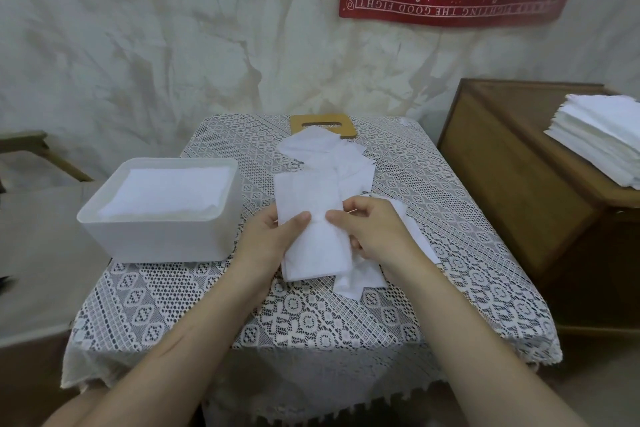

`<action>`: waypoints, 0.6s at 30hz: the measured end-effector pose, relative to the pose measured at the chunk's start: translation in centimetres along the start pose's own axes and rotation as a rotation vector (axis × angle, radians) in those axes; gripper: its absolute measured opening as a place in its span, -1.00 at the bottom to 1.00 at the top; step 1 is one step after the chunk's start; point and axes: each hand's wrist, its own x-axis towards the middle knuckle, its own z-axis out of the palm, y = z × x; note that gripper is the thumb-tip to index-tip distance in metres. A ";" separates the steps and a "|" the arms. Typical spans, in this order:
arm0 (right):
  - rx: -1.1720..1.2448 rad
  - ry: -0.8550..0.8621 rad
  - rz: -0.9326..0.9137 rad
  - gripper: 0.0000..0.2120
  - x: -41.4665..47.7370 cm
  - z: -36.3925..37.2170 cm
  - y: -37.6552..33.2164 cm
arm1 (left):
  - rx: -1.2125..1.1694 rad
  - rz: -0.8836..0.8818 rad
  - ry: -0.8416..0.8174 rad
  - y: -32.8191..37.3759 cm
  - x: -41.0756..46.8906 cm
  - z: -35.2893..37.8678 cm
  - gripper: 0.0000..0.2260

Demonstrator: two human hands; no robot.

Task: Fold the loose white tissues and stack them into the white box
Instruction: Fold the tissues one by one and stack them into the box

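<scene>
A folded white tissue (313, 215) is held above the middle of the table. My left hand (273, 236) grips its left edge, thumb on top. My right hand (370, 229) pinches its right edge, thumb pressed on the tissue's middle. Several loose white tissues (332, 156) lie spread on the table behind and to the right of my hands. The white box (156, 239) stands open on the table's left side, with a stack of folded tissues (169, 194) inside it that reaches close to the rim.
A wooden lid with a slot (323, 123) lies at the table's far edge, partly under the tissues. The table wears a lace cloth (311, 315). A wooden cabinet (512, 177) on the right carries a tall tissue pile (602, 135).
</scene>
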 end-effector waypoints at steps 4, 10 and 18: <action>-0.142 0.076 -0.038 -0.87 0.5 -0.8 0.9 | 0.022 -0.026 0.059 -0.1 0.3 -0.1 -0.85; -0.335 0.191 -0.036 -0.92 -0.1 -3.5 1.9 | 0.038 -0.053 0.096 0.2 0.4 -0.7 -0.90; -0.445 0.110 0.029 -0.88 0.1 -4.3 2.3 | 0.081 -0.036 0.074 0.2 0.1 -0.6 -0.89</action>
